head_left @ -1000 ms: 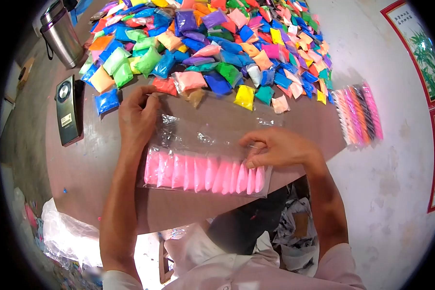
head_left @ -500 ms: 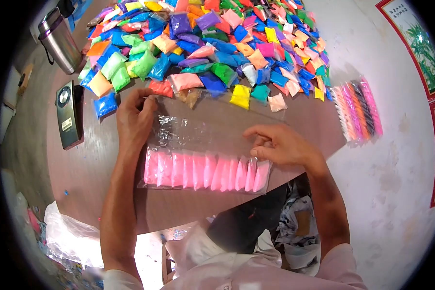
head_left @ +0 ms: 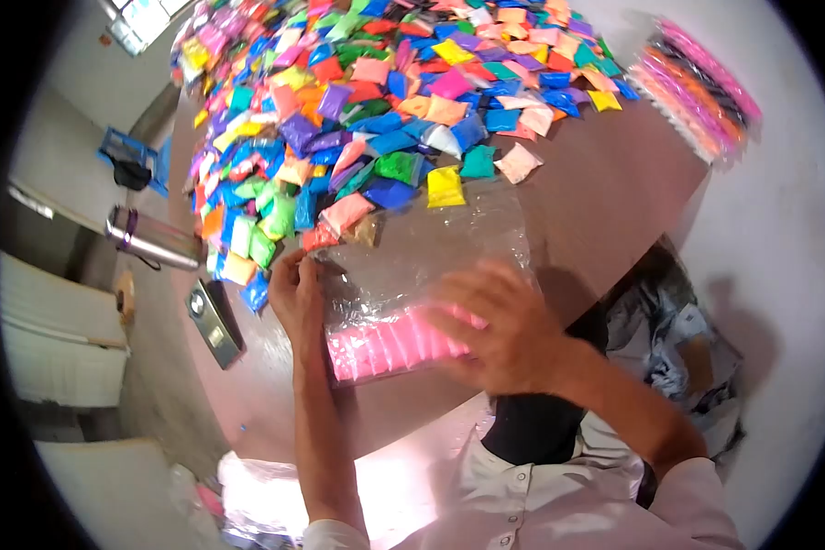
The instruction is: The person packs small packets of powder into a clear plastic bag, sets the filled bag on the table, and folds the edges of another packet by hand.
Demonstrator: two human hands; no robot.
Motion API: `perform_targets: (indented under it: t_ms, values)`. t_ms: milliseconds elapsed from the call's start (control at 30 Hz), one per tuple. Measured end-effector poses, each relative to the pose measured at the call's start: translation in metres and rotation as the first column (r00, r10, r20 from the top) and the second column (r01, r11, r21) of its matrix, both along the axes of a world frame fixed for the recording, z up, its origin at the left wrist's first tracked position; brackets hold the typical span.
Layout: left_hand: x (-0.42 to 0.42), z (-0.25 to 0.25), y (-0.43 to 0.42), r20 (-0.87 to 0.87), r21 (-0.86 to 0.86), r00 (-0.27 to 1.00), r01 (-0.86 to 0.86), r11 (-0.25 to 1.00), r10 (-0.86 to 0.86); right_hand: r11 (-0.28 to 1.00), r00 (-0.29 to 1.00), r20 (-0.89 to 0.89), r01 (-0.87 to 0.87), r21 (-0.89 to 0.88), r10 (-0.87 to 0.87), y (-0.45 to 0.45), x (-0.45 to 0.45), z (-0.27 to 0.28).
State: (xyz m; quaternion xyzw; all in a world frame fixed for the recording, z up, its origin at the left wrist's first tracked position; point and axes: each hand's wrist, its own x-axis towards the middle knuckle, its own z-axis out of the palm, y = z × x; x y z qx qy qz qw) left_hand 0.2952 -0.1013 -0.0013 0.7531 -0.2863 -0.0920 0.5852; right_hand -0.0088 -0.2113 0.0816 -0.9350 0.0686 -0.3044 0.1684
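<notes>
A clear plastic bag (head_left: pixel 431 247) lies flat on the brown table, with a row of pink packets (head_left: pixel 385 346) along its near side. At the bag's upper left corner, my left hand (head_left: pixel 298 291) is closed, its fingers pinched on the film. My right hand (head_left: pixel 500 325) is over the right end of the pink row, blurred by motion, with its fingers spread and nothing visible in them. It hides the last packets on that side.
A large heap of coloured packets (head_left: pixel 376 119) covers the table's far part. Bundled packets (head_left: pixel 697 92) lie at the right. On the left are a dark device (head_left: pixel 214 325) and a steel flask (head_left: pixel 156 240). A grey plastic sack (head_left: pixel 687 348) stands below the right edge.
The view has turned and shifted, so the table appears tilted. My right hand has opened from its curled pose and moved over the right end of the pink row. My left hand stays at the bag's corner.
</notes>
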Motion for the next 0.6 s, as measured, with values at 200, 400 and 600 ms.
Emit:
perform_targets:
  t_ms: [200, 400, 600]
  values:
    - [0.0, 0.0, 0.0, -0.021, -0.052, 1.0, 0.0, 0.999, -0.001, 0.999, 0.994, -0.108, 0.033, 0.036, -0.029, 0.031, 0.013, -0.032]
    - [-0.021, 0.045, 0.019, 0.294, 0.119, 0.955, -0.073, 0.99, 0.035, 0.997, 0.99, -0.123, 0.067, -0.038, -0.071, 0.026, 0.017, -0.04]
    - [-0.102, 0.076, 0.055, 0.65, 0.409, 0.618, 0.207, 0.889, -0.443, 0.997, 0.988, -0.135, 0.074, 0.026, -0.069, 0.026, 0.022, -0.047]
